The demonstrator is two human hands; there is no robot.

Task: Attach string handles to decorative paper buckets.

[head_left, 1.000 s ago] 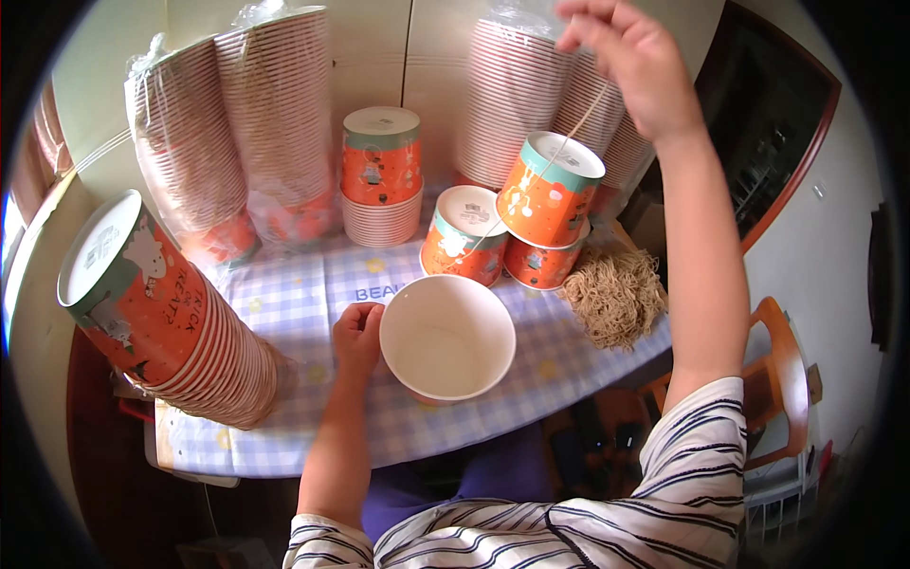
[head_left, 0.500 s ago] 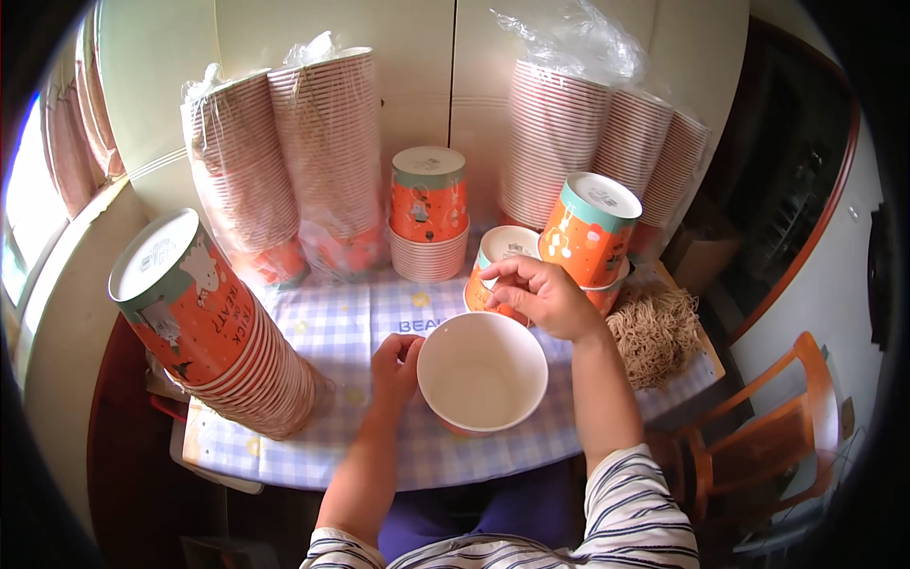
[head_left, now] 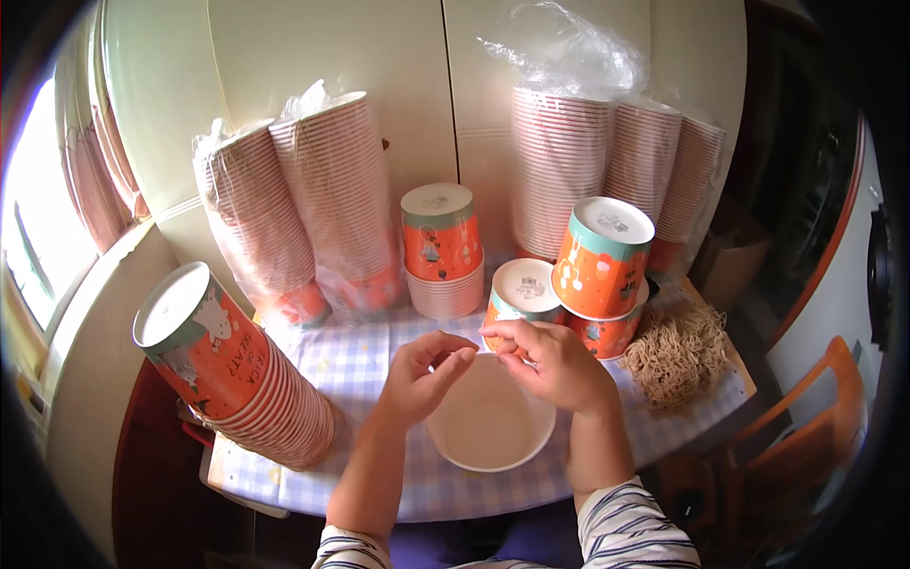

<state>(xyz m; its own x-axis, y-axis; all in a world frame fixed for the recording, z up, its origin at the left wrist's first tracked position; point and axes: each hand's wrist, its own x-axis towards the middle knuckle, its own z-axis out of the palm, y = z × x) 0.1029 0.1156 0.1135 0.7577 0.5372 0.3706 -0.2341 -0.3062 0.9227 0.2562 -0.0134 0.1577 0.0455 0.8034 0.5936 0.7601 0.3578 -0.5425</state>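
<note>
A paper bucket [head_left: 491,431] with a white inside stands open side up in front of me, near the table's front edge. Above its far left rim is my left hand [head_left: 427,375], fingers curled and thumb pressed toward the index finger. Facing it, my right hand [head_left: 555,365] is held above the far right rim, its index finger and thumb brought together. The fingertips of both hands nearly meet over the far rim. Anything pinched there is too small to make out. Behind my hands stands an upturned orange and green bucket [head_left: 526,284], partly covered by them.
A tall leaning stack of orange buckets [head_left: 232,370] is at the left. Bagged bucket stacks [head_left: 341,199] stand along the back, with more bagged stacks [head_left: 559,171] at the right. Upturned buckets [head_left: 607,261] and tan crinkled strands [head_left: 678,358] lie right, by a wooden chair [head_left: 825,408].
My left hand has left the bucket's left side and come up to its far rim. My right hand has come closer to the left one. The whole view has shifted slightly.
</note>
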